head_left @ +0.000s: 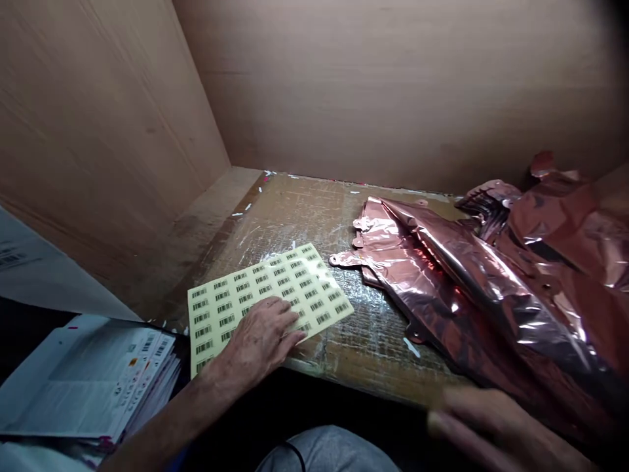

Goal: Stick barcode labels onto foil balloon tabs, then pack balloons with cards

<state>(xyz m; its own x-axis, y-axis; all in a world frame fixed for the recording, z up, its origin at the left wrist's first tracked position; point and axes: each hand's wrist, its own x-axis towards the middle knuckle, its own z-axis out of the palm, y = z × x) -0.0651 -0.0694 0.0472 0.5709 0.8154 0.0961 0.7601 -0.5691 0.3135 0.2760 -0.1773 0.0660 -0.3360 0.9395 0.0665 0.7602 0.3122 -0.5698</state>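
Observation:
My left hand (pixel 263 337) rests on a pale yellow sheet of barcode labels (pixel 265 275), palm down. Its fingers are slightly bent and the thumb lies apart from them, near the sheet's front edge. Rows of small black barcodes cover the sheet, which lies on the tape-covered work surface (pixel 295 203). At the lower right, my right hand (pixel 496 426) is smeared by motion in front of the surface's edge. Nearest to it is a pile of shiny rose-coloured foil balloons (pixel 442 282), lying flat with small holed tabs along their edges. Whether that hand holds anything is hidden by the blur.
Wooden panels rise at the left (pixel 98 111) and the back (pixel 383 85). Low at the left is a stack of printed packets (pixel 83 380) with barcodes. White plastic (pixel 49 275) hangs above it. Small white scraps (pixel 411 347) dot the surface. My knee (pixel 327 452) shows below.

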